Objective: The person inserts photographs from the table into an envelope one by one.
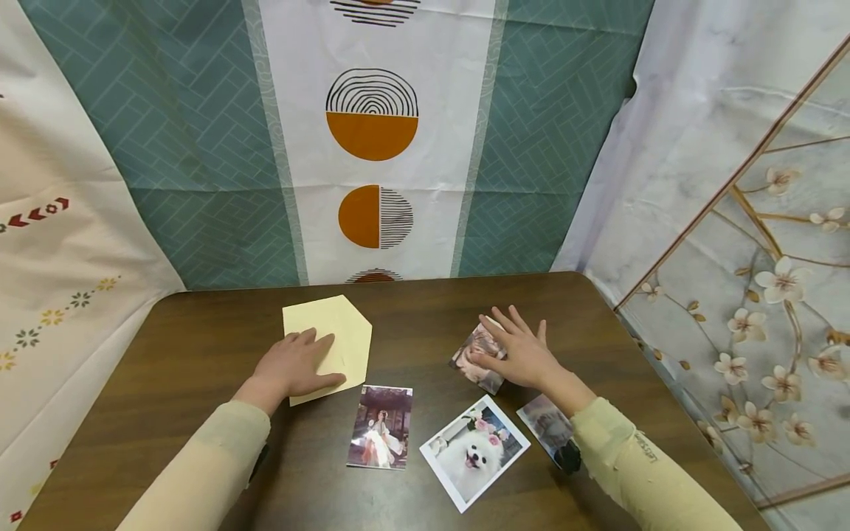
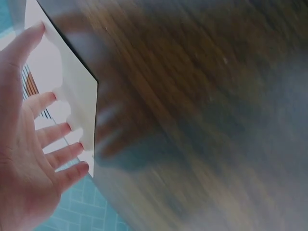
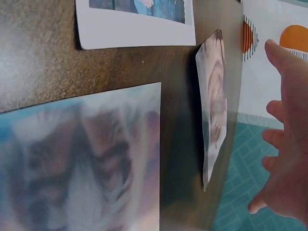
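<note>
My left hand (image 1: 295, 366) lies with spread fingers on a pale yellow, five-sided paper piece (image 1: 350, 335), which looks like an envelope, at the back left of the table. In the left wrist view the fingertips and thumb touch its surface. My right hand (image 1: 524, 358) is over a small photo (image 1: 473, 363), fingers spread and partly covering it in the head view. The right wrist view shows this hand apart from that photo, which stands slightly bowed off the wood, with nothing in the fingers.
Three more photos lie nearer the front: a figure in a long white dress (image 1: 380, 431), a white-bordered white dog (image 1: 474, 452), and a darker one (image 1: 547, 428) partly under the right wrist. Patterned cloth (image 1: 212, 133) hangs behind the brown table (image 1: 199, 346).
</note>
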Demonstrator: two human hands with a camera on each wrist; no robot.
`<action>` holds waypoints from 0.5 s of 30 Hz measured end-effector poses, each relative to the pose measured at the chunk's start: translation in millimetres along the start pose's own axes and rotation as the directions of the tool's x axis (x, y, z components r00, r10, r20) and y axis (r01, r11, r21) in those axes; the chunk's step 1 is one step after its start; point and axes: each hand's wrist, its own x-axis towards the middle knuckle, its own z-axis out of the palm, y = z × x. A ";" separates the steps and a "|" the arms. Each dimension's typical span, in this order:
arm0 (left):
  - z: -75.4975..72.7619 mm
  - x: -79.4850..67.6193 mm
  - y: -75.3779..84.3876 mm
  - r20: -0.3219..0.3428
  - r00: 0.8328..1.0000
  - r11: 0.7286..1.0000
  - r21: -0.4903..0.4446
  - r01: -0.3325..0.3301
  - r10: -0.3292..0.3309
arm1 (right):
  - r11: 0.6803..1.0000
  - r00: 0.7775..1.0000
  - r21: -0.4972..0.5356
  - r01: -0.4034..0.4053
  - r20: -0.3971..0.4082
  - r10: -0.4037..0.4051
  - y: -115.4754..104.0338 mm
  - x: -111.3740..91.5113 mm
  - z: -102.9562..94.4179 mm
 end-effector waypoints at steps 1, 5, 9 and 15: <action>0.2 -0.3 -1.9 0.000 1.000 1.000 0.004 -0.007 0.007 | 1.000 1.000 -0.002 0.002 -0.001 -0.002 -0.6 0.4 0.2; -0.3 -2.0 -9.9 0.014 0.999 0.999 0.025 -0.045 0.044 | 1.000 1.000 -0.008 0.018 -0.002 -0.018 -4.2 1.5 0.7; -4.7 -2.9 -16.3 0.046 0.996 0.997 0.022 -0.071 0.070 | 0.999 0.999 -0.006 0.036 -0.003 -0.036 -9.3 2.7 1.0; -10.6 0.0 -20.0 0.054 0.996 0.997 0.000 -0.075 0.074 | 0.997 0.998 -0.017 0.069 0.002 -0.069 -17.0 6.6 4.3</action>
